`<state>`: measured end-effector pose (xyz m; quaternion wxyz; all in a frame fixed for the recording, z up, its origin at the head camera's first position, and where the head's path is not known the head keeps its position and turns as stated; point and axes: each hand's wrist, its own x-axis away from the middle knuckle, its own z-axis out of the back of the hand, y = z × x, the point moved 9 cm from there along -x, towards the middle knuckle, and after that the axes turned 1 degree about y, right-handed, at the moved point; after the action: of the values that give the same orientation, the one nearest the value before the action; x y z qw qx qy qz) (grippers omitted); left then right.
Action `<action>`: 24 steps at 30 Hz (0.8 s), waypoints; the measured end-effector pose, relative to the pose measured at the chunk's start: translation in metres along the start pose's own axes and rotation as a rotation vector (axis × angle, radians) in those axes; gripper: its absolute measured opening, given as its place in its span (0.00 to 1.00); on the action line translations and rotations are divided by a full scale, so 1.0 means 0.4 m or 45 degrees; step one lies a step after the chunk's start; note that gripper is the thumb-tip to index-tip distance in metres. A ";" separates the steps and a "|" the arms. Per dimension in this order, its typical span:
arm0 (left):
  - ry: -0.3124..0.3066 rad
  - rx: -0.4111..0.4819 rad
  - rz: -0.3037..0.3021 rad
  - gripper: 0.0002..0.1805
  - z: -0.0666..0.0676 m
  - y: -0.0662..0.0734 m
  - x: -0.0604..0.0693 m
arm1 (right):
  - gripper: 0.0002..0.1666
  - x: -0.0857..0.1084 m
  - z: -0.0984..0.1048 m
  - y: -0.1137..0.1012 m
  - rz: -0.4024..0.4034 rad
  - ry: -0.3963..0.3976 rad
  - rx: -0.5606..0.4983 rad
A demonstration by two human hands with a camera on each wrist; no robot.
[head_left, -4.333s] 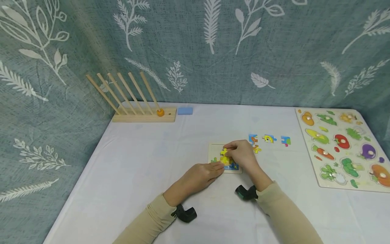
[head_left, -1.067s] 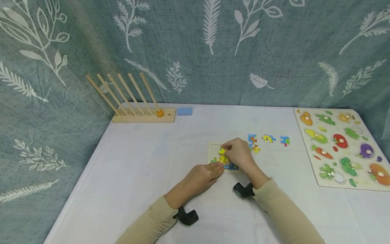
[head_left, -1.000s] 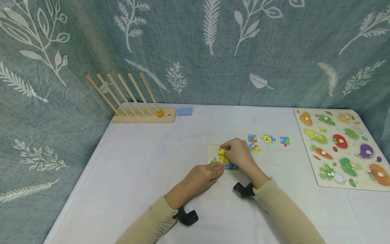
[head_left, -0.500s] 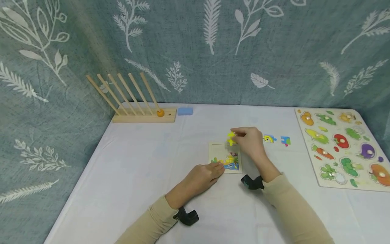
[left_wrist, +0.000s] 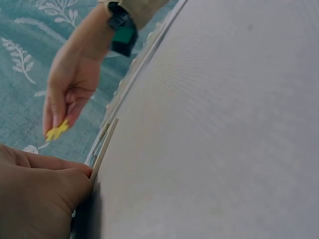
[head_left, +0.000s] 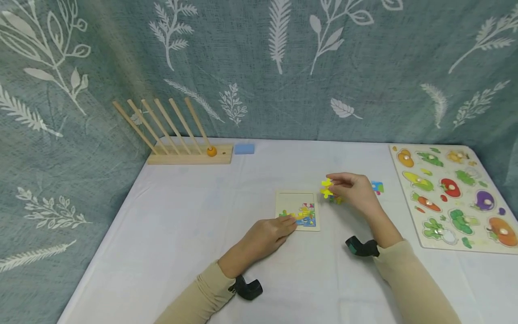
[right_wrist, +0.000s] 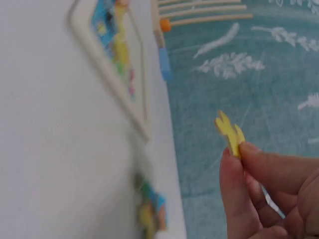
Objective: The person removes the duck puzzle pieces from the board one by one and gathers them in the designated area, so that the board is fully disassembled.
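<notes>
"What's the biggest thing there?"

"The white-clothed surface (head_left: 182, 234). A vegetable board (head_left: 461, 203) lies at its right, a wooden peg rack (head_left: 178, 159) in its far left corner."

"And the two hands?"

"The left grip (head_left: 265, 237) rests with fingers extended; the right grip (head_left: 356, 191) is raised, thumb and fingers pinched together."

"Where does the left one rest?"

"On the near left edge of the framed puzzle tray (head_left: 295, 199), which is only partly filled."

"And the right one holds?"

"A yellow puzzle piece (right_wrist: 231, 137), above the surface, just right of the tray."
</notes>
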<state>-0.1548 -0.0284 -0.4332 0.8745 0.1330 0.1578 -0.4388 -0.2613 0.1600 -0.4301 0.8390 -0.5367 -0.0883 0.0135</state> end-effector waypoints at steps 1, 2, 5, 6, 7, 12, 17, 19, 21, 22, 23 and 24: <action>0.006 0.001 -0.001 0.16 0.001 0.000 0.000 | 0.21 0.003 0.006 0.007 0.014 0.000 0.006; 0.010 0.007 0.000 0.16 0.001 0.000 -0.001 | 0.21 0.006 0.011 0.014 0.025 -0.004 0.006; 0.022 0.030 0.010 0.16 0.004 0.000 -0.002 | 0.22 0.019 0.030 0.038 0.032 -0.011 -0.001; 0.025 0.042 0.014 0.15 0.005 0.000 -0.001 | 0.22 0.023 0.037 0.046 0.034 -0.011 -0.008; 0.027 0.051 0.019 0.15 0.006 0.000 -0.001 | 0.22 0.026 0.045 0.054 0.031 -0.011 -0.013; 0.031 0.077 0.035 0.15 0.007 -0.004 0.003 | 0.22 0.033 0.087 0.083 0.032 -0.003 -0.018; 0.037 0.096 0.042 0.15 0.006 -0.007 0.005 | 0.22 0.032 0.102 0.112 -0.010 -0.014 0.043; 0.036 0.104 0.043 0.15 0.005 -0.008 0.005 | 0.22 0.032 0.102 0.121 -0.025 -0.016 0.091; 0.031 0.110 0.045 0.15 0.004 -0.009 0.004 | 0.22 0.034 0.104 0.126 -0.034 -0.013 0.146; 0.027 0.110 0.046 0.15 0.003 -0.009 0.003 | 0.22 0.034 0.106 0.128 -0.036 -0.008 0.179; 0.022 0.110 0.048 0.15 0.002 -0.009 0.002 | 0.22 0.035 0.108 0.129 -0.040 -0.002 0.211; 0.017 0.111 0.049 0.15 0.001 -0.010 0.001 | 0.22 0.035 0.110 0.129 -0.039 0.006 0.249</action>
<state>-0.1575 -0.0312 -0.4334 0.8750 0.1770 0.1418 -0.4276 -0.2508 0.2231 -0.4568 0.8877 -0.4509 -0.0929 0.0081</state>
